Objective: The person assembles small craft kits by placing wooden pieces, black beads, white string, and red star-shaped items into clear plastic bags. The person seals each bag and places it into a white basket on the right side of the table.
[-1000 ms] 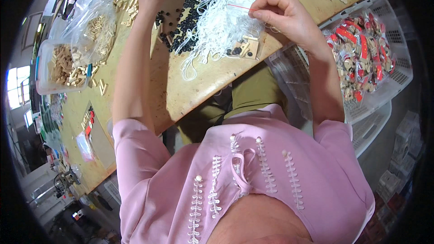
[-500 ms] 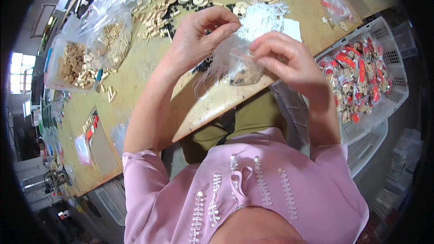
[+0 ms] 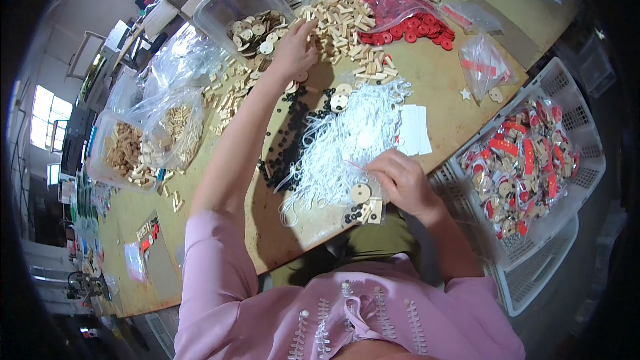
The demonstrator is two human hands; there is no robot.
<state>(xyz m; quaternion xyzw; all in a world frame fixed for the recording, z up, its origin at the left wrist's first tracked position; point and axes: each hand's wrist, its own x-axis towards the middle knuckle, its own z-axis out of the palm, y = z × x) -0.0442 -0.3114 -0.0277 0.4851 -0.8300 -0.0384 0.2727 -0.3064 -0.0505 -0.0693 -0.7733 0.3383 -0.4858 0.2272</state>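
Note:
My left hand [image 3: 295,52] reaches over the far part of the table, where small wooden blocks [image 3: 343,21] lie beside wooden discs [image 3: 250,30]. Its fingers are bent and apart, down at the blocks, and partly hidden from me. Near the table's front edge, my right hand [image 3: 407,181] pinches the top of a small clear plastic bag. Inside the bag show a wooden disc [image 3: 360,193], pale wooden blocks and several black rings. The bag hangs in front of a heap of white strings [image 3: 360,123]. Loose black rings [image 3: 283,153] are scattered left of the strings.
Red discs [image 3: 417,30] lie at the back, partly under a bag. A clear tub of wooden pieces [image 3: 123,143] stands at the left. White cards [image 3: 415,130] lie beside the strings. To the right is a white basket [image 3: 580,180] of filled bags.
My left hand has left the bag and moved away to the wooden pieces at the back. My right hand keeps the bag, now lower in view. The view has shifted, showing more of the far table.

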